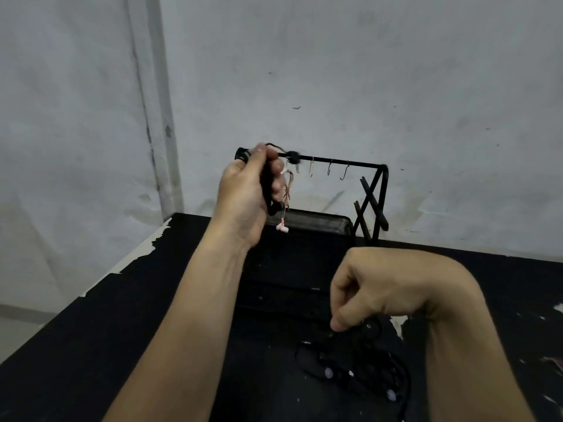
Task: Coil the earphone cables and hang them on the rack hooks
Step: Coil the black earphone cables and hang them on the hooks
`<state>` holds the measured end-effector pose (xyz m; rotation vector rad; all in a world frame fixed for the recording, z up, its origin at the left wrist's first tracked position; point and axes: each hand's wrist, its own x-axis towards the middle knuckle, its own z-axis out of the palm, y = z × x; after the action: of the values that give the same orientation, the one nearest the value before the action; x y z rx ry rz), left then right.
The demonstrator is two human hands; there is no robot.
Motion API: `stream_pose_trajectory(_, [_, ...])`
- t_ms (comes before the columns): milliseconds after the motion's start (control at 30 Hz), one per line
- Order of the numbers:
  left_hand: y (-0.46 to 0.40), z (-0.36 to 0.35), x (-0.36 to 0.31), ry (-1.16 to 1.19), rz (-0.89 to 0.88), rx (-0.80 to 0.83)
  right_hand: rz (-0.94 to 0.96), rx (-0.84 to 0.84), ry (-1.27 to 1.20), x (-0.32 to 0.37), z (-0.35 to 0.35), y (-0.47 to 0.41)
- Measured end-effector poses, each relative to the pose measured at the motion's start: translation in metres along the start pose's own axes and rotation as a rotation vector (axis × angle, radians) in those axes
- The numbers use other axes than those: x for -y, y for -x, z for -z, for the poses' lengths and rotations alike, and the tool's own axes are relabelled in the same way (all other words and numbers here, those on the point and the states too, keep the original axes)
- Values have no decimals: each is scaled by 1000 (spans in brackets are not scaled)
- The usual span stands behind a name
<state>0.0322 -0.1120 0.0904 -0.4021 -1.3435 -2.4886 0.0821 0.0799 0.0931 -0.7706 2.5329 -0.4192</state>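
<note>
Left hand (pixel 248 190), raised at the rack's (pixel 373 202) left end, is curled round a black coil (pixel 268 190). Pink earphones (pixel 283 205) already hang just beside it; three hooks (pixel 344 172) stand free. Right hand (pixel 384 287) pinches the black cables (pixel 359 367) tangled on the table (pixel 152 315). Step judged: hanging. Next: loop the coil over a hook.
</note>
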Motion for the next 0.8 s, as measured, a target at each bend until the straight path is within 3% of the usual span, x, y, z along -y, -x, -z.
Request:
stream_pose_trajectory(133, [7,5,-5,-236,127,218,-92,-151,10,-12,13,11])
stream_pose_trajectory(267, [14,-2,1,-373,248,377,154,-711,-186,-17,17,7])
stream_pose_trajectory(300, [16,-4,2,-392,276,412,232,-782,-255,-16,16,3])
stream_pose_trajectory(500, [22,-11,8,-373,337,524,313,-630,-304,-16,14,-5])
stream_pose_trajectory(600, [22,-8,8,-406,347,566,348,-653,-426,-22,17,3])
stream_pose_trajectory(800, [37,-15,16,-471,478,865,532,-782,-501,-14,15,-5])
